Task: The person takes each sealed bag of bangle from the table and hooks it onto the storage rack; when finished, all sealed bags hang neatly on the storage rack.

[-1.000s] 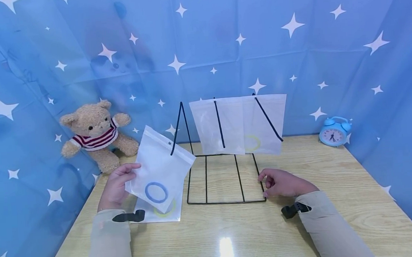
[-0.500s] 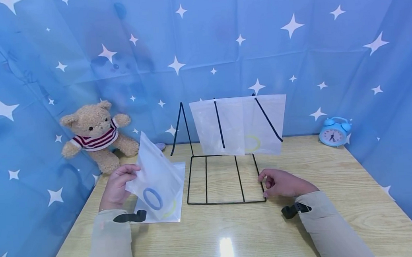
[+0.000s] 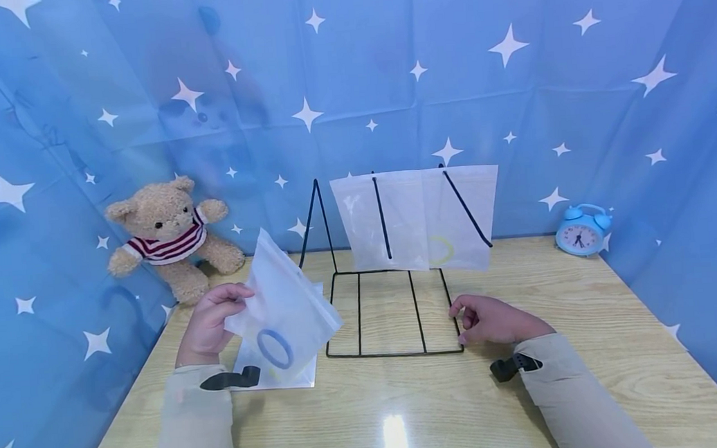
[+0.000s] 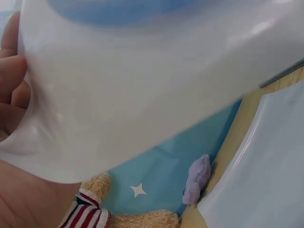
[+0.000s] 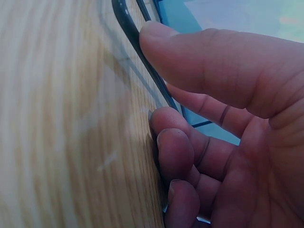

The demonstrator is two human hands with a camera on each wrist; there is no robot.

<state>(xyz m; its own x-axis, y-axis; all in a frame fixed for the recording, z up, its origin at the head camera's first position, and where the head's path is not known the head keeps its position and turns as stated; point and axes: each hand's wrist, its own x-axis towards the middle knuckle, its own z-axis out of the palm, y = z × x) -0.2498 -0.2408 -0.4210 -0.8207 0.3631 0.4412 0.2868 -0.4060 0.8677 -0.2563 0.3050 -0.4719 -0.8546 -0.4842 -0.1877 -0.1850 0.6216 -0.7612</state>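
My left hand [image 3: 211,324] pinches the left edge of a translucent white zip bag [image 3: 284,285] and holds it tilted above the table. A blue ring [image 3: 275,348] shows in its lower part. Beneath it, partly hidden, lies another white bag [image 3: 305,379]. My right hand [image 3: 490,317] grips the right side of a black wire rack [image 3: 392,354] at its base; in the right wrist view the thumb [image 5: 159,35] presses the wire and the fingers curl behind it. Two white bags, a left one [image 3: 359,231] and a right one [image 3: 441,211] with a yellow ring, hang from the rack's prongs.
A teddy bear [image 3: 168,223] in a striped sweater sits at the back left, with a small purple fuzzy thing [image 4: 195,180] nearby. A blue alarm clock [image 3: 582,230] stands at the back right. A starry blue curtain [image 3: 372,56] hangs behind the wooden table [image 3: 471,410].
The blue-ring bag was overlapping the rack's left prong, then swung left of it and flexed; now it has flattened out and covers the prong's tip again. My right hand stays put.
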